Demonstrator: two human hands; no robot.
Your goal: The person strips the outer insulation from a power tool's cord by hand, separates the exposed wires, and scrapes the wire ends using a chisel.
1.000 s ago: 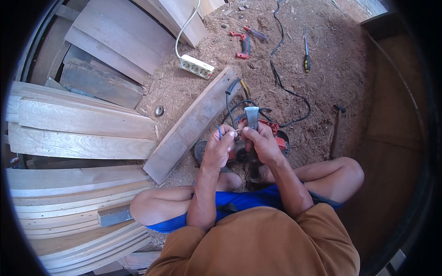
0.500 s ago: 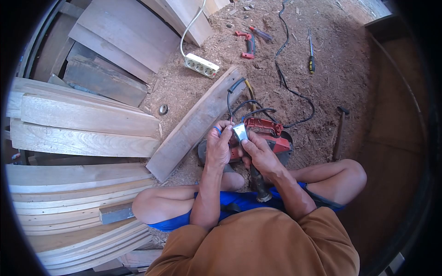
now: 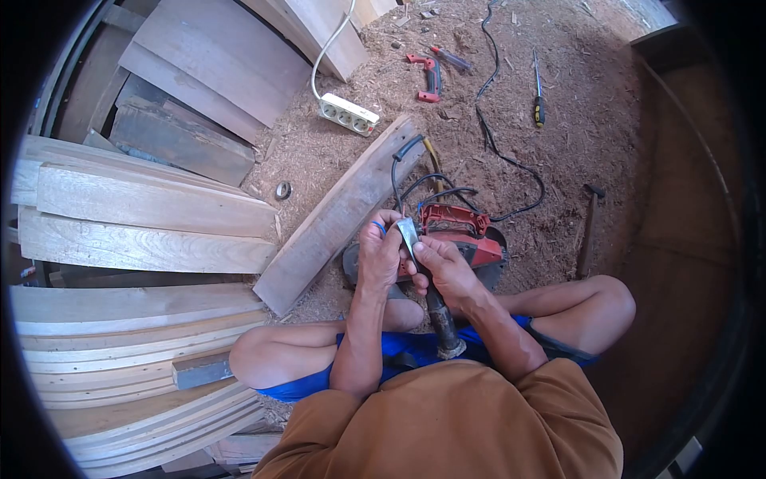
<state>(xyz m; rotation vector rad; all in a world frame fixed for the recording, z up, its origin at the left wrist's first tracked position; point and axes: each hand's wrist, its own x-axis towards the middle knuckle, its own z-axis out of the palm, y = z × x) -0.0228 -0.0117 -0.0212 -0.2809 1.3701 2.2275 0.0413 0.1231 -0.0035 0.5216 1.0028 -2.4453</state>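
Observation:
My right hand (image 3: 447, 267) is closed around a wide steel chisel (image 3: 440, 315), whose dark handle points down toward my lap and ends in a battered butt. Its shiny blade lies against the fingers of my left hand (image 3: 381, 251). That hand pinches the end of a black power cord (image 3: 396, 177) close to the blade's edge; fingers partly hide the wire tip. Just beyond my hands rests a red circular saw (image 3: 479, 247), its handle housing opened up. A blue wire shows beside the housing.
A wooden plank (image 3: 343, 215) lies diagonally to the left. Beyond it sit a white power strip (image 3: 349, 114), a red-black handle cover (image 3: 428, 78) and a screwdriver (image 3: 539, 100). A roll of tape (image 3: 283, 190), a hammer (image 3: 590, 227) and stacked boards (image 3: 152, 211) surround me.
The chisel has turned in my right hand: its blade now shows narrower and sits slightly further left, against my left fingers. The handle's butt has shifted a little left and down.

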